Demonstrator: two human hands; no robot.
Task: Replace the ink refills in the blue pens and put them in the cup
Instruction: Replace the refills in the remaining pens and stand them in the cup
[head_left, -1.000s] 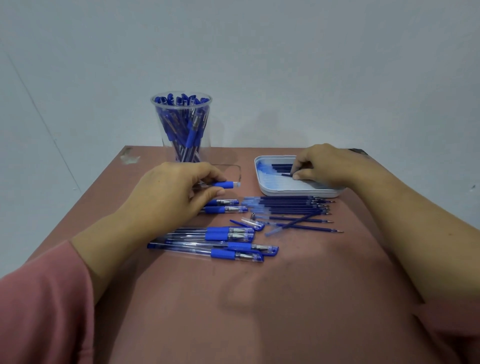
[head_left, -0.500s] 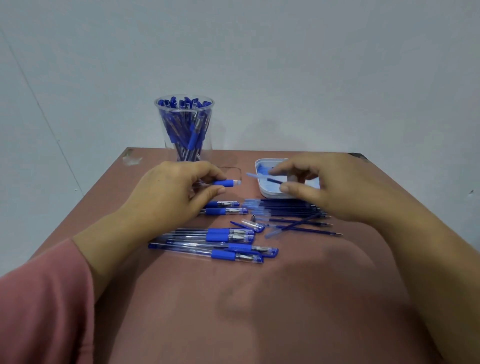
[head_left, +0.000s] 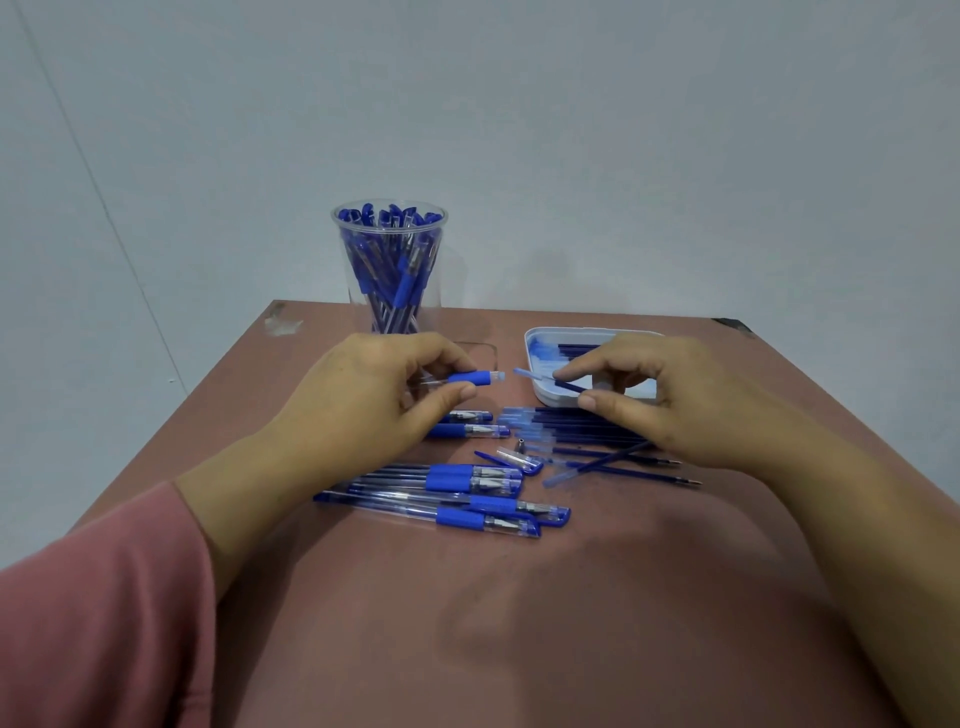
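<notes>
My left hand (head_left: 374, 400) grips a clear pen barrel with a blue grip (head_left: 474, 378), its open end pointing right. My right hand (head_left: 670, 400) pinches a thin blue ink refill (head_left: 545, 378), whose pale end sits a short gap from the barrel's opening. A clear plastic cup (head_left: 388, 270) full of blue pens stands at the back of the table. Several blue pens (head_left: 467, 496) lie in front of my left hand. A row of loose refills (head_left: 571, 431) lies under my right hand.
A white tray (head_left: 540, 395) holding more refills sits at the back right, partly behind my right hand. A loose pen cap (head_left: 511, 460) and a small metal tip (head_left: 519, 446) lie mid-table. The brown table (head_left: 519, 623) stretches toward me.
My right hand lifted a refill out of the tray and carried it left, toward the barrel in my left hand. My left hand stayed almost still.
</notes>
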